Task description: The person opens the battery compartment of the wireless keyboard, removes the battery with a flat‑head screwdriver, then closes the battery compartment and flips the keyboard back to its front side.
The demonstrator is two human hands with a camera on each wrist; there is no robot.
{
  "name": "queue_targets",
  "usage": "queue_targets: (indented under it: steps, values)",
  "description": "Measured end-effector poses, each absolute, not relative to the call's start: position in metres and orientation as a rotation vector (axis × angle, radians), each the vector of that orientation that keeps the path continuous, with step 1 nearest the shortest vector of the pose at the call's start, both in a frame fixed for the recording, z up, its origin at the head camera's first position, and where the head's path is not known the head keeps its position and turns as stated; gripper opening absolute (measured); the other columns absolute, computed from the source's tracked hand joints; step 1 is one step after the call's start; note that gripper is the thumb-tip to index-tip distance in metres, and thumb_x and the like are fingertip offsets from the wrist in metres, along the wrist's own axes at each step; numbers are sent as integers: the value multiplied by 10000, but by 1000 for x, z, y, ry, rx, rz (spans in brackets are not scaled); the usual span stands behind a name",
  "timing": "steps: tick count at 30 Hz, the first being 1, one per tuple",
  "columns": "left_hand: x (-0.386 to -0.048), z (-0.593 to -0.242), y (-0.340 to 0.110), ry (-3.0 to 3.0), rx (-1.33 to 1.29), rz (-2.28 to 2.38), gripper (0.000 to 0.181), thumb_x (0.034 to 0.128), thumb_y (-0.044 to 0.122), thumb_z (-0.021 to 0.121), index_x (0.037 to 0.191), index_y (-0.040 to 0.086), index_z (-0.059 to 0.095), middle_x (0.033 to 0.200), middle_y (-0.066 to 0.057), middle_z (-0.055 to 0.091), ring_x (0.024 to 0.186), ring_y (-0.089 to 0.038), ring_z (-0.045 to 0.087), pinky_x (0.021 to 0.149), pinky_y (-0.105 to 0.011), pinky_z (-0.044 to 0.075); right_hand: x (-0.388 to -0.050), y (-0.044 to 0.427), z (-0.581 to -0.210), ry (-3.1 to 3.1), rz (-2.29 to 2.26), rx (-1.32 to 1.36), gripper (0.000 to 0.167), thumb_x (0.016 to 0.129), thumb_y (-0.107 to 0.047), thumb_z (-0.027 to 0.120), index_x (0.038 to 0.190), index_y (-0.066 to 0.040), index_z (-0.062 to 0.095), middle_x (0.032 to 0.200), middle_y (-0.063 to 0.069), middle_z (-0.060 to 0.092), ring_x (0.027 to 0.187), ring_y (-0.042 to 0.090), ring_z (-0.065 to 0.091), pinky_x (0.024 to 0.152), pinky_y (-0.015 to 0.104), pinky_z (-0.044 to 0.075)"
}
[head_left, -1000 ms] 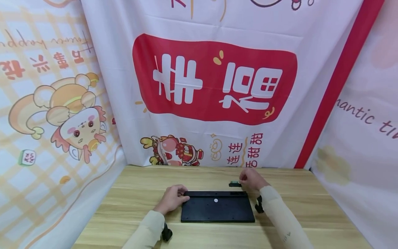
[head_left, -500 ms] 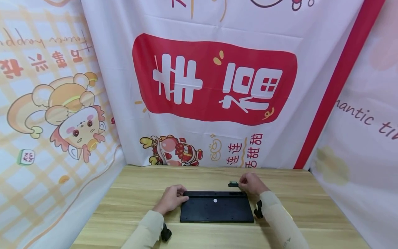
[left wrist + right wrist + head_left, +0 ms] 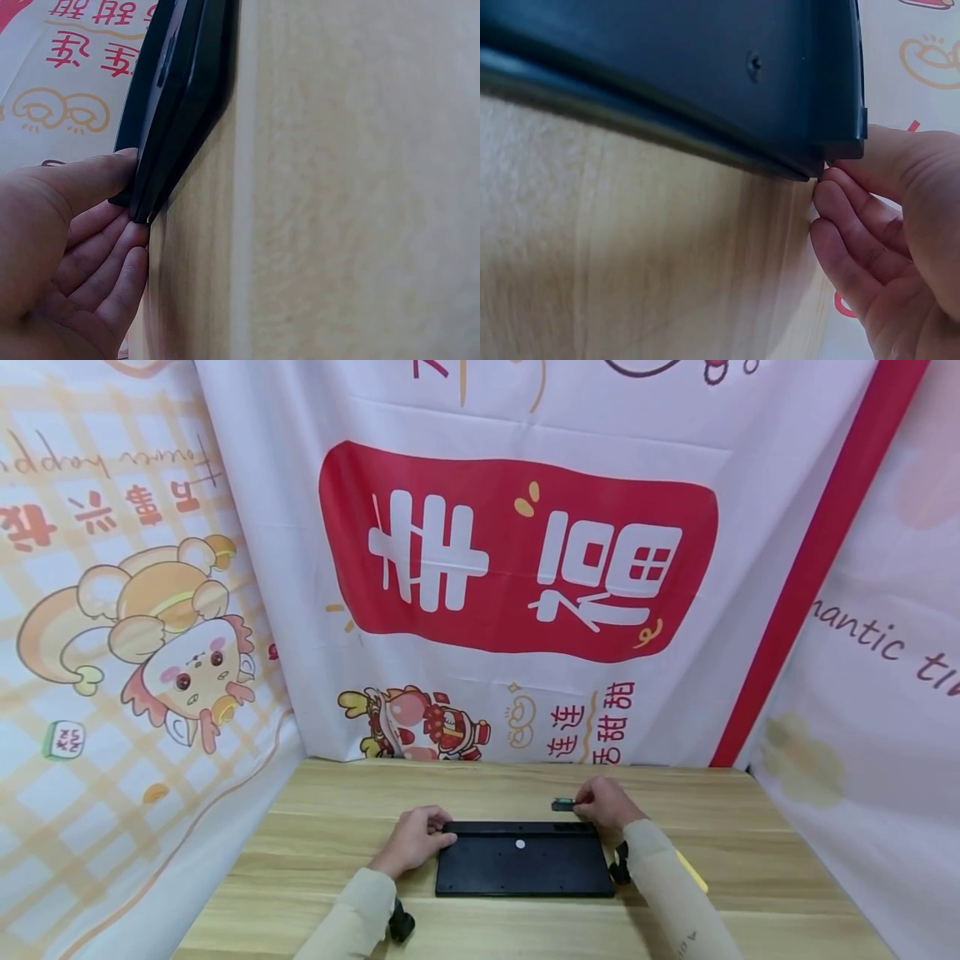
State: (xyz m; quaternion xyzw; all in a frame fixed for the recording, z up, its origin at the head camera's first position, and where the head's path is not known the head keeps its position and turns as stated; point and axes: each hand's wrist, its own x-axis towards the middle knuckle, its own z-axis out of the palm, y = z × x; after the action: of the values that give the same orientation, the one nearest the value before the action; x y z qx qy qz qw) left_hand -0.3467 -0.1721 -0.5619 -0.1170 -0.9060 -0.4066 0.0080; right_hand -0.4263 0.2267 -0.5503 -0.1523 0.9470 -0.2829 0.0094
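Observation:
A black keyboard (image 3: 525,870) lies face down on the wooden table, its raised back edge on the far side. My left hand (image 3: 412,839) grips its far left corner; in the left wrist view the thumb lies on one face, with the fingers (image 3: 133,274) at the other side. Beyond the far right corner, my right hand (image 3: 611,803) pinches the right end of a small black-and-green piece (image 3: 562,804), whose kind is too small to tell. In the right wrist view the keyboard's corner (image 3: 840,112) hides that piece and part of the thumb.
A yellow object (image 3: 693,872) shows partly from behind the right sleeve (image 3: 675,885). Printed cloth (image 3: 517,710) hangs along the table's back edge and on both sides. Black wrist cameras (image 3: 401,922) sit below each hand.
My right hand has shifted slightly down toward the keyboard, and the small piece shows more of its green. The yellow object has come into sight beside the right sleeve. My left hand stays put.

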Motion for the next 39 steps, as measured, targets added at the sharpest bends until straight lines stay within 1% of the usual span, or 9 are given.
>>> queue_targets:
  steps: [7,15,23,30,36,38,39]
  values:
    - [-347,-564,-172,-2837,-370,-1255,203,936,211,824,1108,121,763,1071,-43,751,995,-185,701,898,-424,615,-423,232,-553,2952,-884,-486,99,871,-89,855,813,-133,787,790,-35,712,713,110,612,627,279,526]
    - [-349,-569,-172,-2843,-378,-1251,201,933,215,827,1106,135,764,1070,-38,747,996,-182,697,898,-436,614,-417,237,-553,2929,-942,-538,123,872,-44,838,825,-122,756,780,-35,702,709,97,613,628,264,517]
    - [-350,-572,-173,-2848,-370,-1262,202,925,220,836,1099,142,767,1066,-31,748,1000,-182,697,911,-444,613,-409,236,-535,2838,-945,-594,73,921,-63,802,887,-93,744,823,8,728,724,94,615,631,255,514]
    - [-349,-568,-172,-2850,-356,-1248,189,933,208,828,1099,141,766,1069,-29,749,1003,-179,695,910,-439,612,-401,242,-514,2845,-895,-762,119,949,-58,774,889,-154,738,842,-55,723,761,58,638,679,237,544]
    - [-348,-563,-172,-2851,-347,-1233,193,935,198,825,1104,129,765,1072,-34,752,1009,-191,699,916,-445,609,-392,246,-505,2763,-956,-770,33,953,-62,771,930,-73,750,857,-1,742,769,84,648,673,242,547]
    - [-347,-563,-172,-2851,-343,-1236,191,934,199,826,1101,132,764,1071,-31,752,1011,-189,700,922,-444,608,-389,248,-507,2742,-983,-781,43,957,-71,768,939,-36,753,865,25,750,771,99,647,664,241,543]
    - [-347,-564,-172,-2849,-350,-1236,193,932,197,828,1100,128,763,1070,-32,753,1011,-192,701,921,-447,609,-388,248,-509,2737,-993,-786,45,956,-75,770,942,-35,755,866,27,751,772,105,645,660,241,541]
